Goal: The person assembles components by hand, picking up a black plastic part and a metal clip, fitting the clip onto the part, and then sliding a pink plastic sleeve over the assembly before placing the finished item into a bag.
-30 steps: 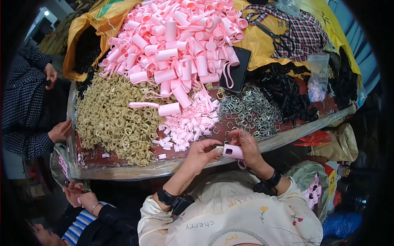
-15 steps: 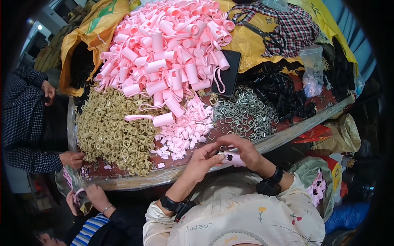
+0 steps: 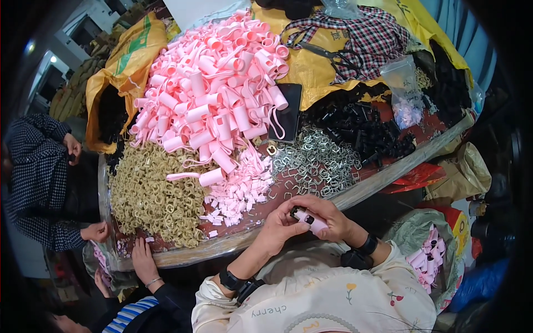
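Close to my body, just off the table's near edge, both hands hold one small pink plastic tube [image 3: 317, 223]. Black parts show at its far-left end and in the window on its side. My left hand [image 3: 279, 228] is closed on the left end, its thumb pressed near that dark window. Fingers of my right hand [image 3: 334, 217] wrap over the other end. Beyond the hands lie small pale-pink pieces [image 3: 239, 191] and metal rings [image 3: 316, 161]. Farther off rises a big heap of pink tubes with straps [image 3: 214, 83].
Beige rings [image 3: 158, 194] are piled at left, black clips [image 3: 366, 125] at right, near a phone [image 3: 287, 108] and scissors [image 3: 327, 54]. A sack of pink tubes [image 3: 428, 255] stands right of me. Two co-workers' hands [image 3: 95, 232] [image 3: 144, 261] are at the left edge.
The tube in my hands has tilted, and its black-fitted end now points up and left. The view has shifted slightly. The lower-left co-worker's hand has moved up onto the table edge.
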A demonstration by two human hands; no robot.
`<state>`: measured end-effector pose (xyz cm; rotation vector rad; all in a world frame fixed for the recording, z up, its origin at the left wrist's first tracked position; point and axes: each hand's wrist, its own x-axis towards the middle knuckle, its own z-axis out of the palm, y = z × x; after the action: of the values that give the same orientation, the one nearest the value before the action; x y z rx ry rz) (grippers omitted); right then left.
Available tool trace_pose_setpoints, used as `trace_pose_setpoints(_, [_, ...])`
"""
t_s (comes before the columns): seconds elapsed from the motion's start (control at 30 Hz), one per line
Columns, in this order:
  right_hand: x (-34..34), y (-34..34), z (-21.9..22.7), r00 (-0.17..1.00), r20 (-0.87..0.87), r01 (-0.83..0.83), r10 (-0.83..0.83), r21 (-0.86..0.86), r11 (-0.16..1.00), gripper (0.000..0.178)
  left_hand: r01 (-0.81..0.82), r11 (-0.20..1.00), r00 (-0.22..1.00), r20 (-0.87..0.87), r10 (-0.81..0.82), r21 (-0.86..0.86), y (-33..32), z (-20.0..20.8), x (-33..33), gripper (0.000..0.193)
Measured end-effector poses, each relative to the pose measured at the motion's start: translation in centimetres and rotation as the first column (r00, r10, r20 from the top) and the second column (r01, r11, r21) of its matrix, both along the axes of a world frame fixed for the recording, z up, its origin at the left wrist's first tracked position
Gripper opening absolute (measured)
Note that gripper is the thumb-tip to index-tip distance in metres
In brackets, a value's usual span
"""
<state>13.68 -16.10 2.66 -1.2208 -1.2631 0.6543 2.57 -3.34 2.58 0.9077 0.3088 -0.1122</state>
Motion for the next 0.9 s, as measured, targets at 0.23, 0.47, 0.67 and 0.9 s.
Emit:
trace_pose_setpoints(0.23, [0.2,0.7,-0.8,0.994,-0.036,0.103,-0.103,0.016,0.995,0.078,-0.022,1.0,0.993,-0.112,0.022,-0.002,0.4,-0.5,0.7,0.051])
trace_pose_setpoints(0.47, [0.2,2.1,-0.6,0.979,-0.13,0.164,-0.156,0.053,0.985,0.071,-0.079,0.987,0.993,-0.093,0.067,-0.138,1.0,-0.2,1.4,0.052])
trace_pose_setpoints(0.67, [-0.8,1.1,1.0,0.922,-0.327,0.186,-0.207,-0.094,0.978,0.062,-0.02,0.979,0.997,-0.076,0.005,-0.204,0.5,-0.2,1.6,0.054])
trace_pose_setpoints(0.9, [-0.2,-7.2,2.8,0.883,-0.208,0.369,-0.422,-0.249,0.895,0.059,0.39,0.917,0.92,-0.003,-0.391,0.087,-2.2,-1.4,4.0,0.044])
